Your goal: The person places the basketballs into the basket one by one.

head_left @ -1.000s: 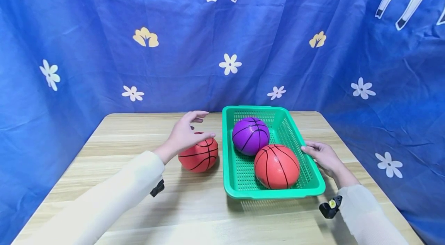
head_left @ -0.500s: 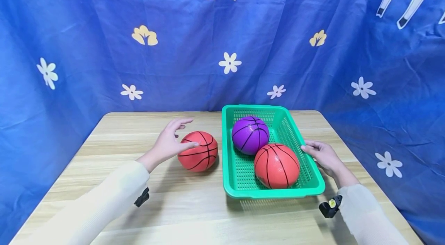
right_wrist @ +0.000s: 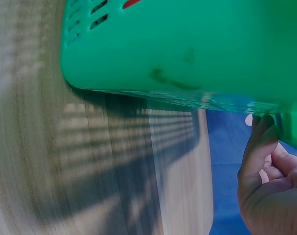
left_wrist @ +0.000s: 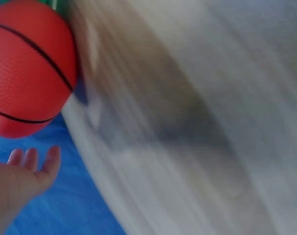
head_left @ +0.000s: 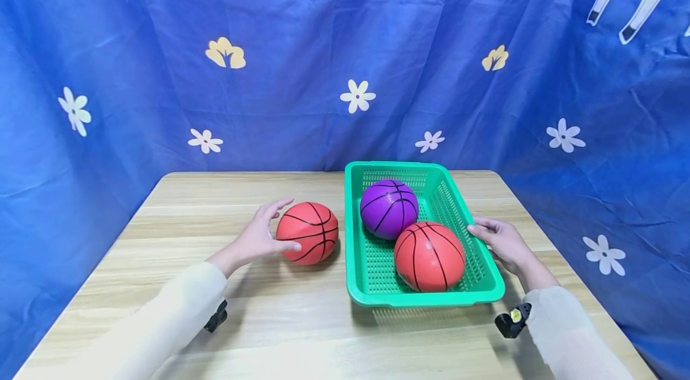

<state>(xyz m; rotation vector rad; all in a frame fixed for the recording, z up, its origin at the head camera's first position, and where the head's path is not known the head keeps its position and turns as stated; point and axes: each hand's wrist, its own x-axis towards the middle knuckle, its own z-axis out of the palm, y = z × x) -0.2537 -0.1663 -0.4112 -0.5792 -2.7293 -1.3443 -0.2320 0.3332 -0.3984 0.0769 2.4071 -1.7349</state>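
A red toy basketball (head_left: 315, 227) with black lines rests on the table, left of a green plastic basket (head_left: 353, 248). My left hand (head_left: 250, 243) is at its left side, thumb in front and fingers behind, spread in a wide curve. In the left wrist view those fingers (left_wrist: 50, 164) show a gap from the ball. With my right hand (head_left: 504, 245) I hold the basket's right rim, thumb on top and fingers underneath, as the right wrist view also shows. Inside the basket lie a purple basketball (head_left: 384, 212) and, nearer me, another red basketball (head_left: 428, 260).
The wooden table (head_left: 302, 332) has its far edge against a blue curtain (head_left: 280, 110) printed with flowers and animals. The curtain also hangs along both sides. Each wrist carries a small black camera (head_left: 512, 321).
My left hand has drawn back left from above the loose red ball, then lowered to its left side. The right hand keeps its hold on the basket, and the balls have stayed put.
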